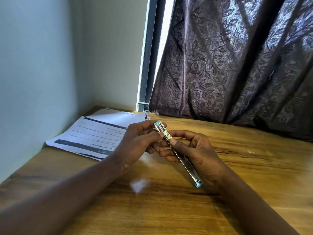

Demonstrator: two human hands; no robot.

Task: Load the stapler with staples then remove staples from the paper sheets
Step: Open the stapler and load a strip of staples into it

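A slim stapler, metal with light blue ends, is held above the wooden table, slanting from upper left to lower right with its metal channel facing up. My right hand grips its middle, thumb on top. My left hand holds the far end, fingers behind it and thumb pressing on the channel near the blue tip. I cannot tell whether staples lie in the channel. A stack of printed paper sheets lies flat on the table at the left, behind my left hand.
The wooden table stands in a corner, with a pale wall on the left and a dark leaf-patterned curtain hanging to its back edge. A small white scrap lies on the table near my left forearm.
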